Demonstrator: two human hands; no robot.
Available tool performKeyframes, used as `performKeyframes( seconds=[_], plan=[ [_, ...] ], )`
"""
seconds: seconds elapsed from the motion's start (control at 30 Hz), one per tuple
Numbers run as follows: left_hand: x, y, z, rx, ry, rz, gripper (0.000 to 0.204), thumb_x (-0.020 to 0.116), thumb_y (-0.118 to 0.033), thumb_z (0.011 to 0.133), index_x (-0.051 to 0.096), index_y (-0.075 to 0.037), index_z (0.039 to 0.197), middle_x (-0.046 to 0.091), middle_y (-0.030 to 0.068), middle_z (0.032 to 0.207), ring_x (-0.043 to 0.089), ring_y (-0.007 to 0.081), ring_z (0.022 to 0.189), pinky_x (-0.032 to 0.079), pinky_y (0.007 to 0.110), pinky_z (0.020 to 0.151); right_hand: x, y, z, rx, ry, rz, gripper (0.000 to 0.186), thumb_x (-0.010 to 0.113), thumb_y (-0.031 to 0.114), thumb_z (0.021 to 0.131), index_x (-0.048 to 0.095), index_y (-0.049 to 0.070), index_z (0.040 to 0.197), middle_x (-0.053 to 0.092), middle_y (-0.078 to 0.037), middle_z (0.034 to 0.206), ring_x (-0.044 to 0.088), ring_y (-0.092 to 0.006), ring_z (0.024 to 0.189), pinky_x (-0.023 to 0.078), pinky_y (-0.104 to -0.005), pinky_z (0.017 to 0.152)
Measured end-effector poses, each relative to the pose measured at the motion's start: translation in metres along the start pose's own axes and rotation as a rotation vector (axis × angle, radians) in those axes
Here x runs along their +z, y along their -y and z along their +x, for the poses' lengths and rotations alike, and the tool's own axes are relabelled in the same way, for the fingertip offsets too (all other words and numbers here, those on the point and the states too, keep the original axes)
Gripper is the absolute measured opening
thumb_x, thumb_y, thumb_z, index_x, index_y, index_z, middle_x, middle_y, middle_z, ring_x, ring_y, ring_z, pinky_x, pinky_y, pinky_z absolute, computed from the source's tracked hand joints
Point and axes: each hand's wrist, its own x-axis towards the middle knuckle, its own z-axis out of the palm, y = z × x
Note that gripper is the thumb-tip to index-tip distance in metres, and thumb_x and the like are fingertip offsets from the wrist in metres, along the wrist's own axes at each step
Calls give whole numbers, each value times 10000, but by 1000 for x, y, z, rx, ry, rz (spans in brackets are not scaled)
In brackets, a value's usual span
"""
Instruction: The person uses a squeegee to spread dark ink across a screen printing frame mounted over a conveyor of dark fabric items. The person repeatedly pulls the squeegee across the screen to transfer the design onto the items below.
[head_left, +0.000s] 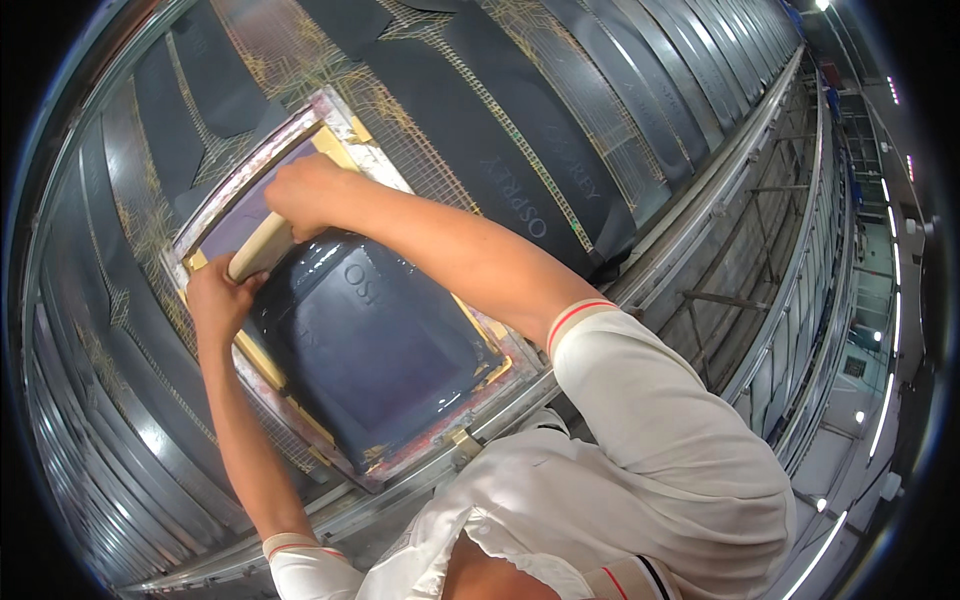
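Note:
A screen-printing frame [384, 158] with stained white edges and yellow tape lies across the long table in front of me. My left hand [218, 298] and my right hand [308, 196] both grip a pale wooden squeegee [262, 248], one at each end. The squeegee stands across the far part of the screen, its lower edge hidden. Glossy dark ink [385, 350] covers the mesh on the near side of it, with faint lettering showing through. Beyond it, a strip of purple mesh [228, 230] looks drier.
Dark cut fabric pieces [470, 140] lie flat in rows along the table, among yellow grid-like marks. A metal rail [510, 415] runs along the near edge, with a small bracket [464, 446] by the frame. Metal racking [760, 230] stands to the right.

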Motion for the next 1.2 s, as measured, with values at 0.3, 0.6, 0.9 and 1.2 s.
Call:
performKeyframes(
  seconds=[0.3, 0.6, 0.9, 1.2],
  plan=[
    [45, -41, -139, 90, -91, -100, 249, 901, -179, 666, 787, -83, 866, 710, 170, 760, 678, 385, 714, 518, 468, 702, 61, 58, -138, -25, -78, -16, 160, 820, 190, 674, 741, 78, 758, 717, -163, 727, 725, -367, 718, 567, -476, 672],
    [88, -79, -265, 199, -119, -97, 227, 872, -185, 699, 751, -131, 884, 693, 26, 822, 624, 264, 768, 408, 419, 749, 93, 98, -265, -100, -66, 44, 185, 819, 165, 665, 701, 96, 789, 698, -101, 755, 694, -327, 786, 508, -457, 769],
    [20, -16, -68, 163, -117, 38, 344, 908, -297, 686, 802, -127, 966, 733, 153, 803, 718, 375, 806, 574, 467, 760, 2, 28, -77, -45, -7, -24, 281, 893, 282, 715, 787, 111, 913, 754, -172, 851, 741, -376, 875, 588, -473, 814],
    [21, -6, -39, 127, -151, 39, 339, 874, -374, 720, 805, -130, 946, 738, 139, 762, 727, 356, 772, 569, 464, 752, -1, 16, -44, -15, 54, -34, 326, 888, 254, 726, 780, 76, 977, 749, -188, 853, 727, -398, 859, 574, -477, 777]
  ],
)
